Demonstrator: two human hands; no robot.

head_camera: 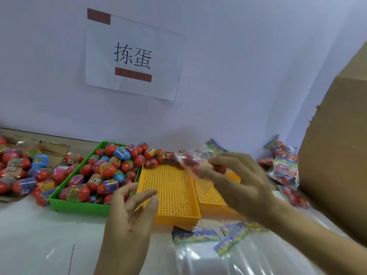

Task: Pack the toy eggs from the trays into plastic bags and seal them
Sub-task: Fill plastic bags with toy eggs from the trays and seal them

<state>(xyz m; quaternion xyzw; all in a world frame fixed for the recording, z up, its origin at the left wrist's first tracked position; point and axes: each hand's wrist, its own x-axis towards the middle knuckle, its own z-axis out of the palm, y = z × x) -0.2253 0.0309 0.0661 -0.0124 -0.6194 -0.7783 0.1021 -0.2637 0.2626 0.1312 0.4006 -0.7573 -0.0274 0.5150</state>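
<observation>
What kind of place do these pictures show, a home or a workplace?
Probably a workplace, a packing station. A printed sign hangs on the wall, a green tray holds many toy eggs, and filled bags pile beside a cardboard box.

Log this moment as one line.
step: bagging eggs | right hand: holds bag with eggs over yellow tray | left hand: open, empty | green tray: full of eggs

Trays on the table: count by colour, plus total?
Green tray, piled with toy eggs: 1
Yellow perforated trays, side by side: 2, the left one and the right one partly hidden by the right hand holding a filled bag
Total: 3 trays
</observation>
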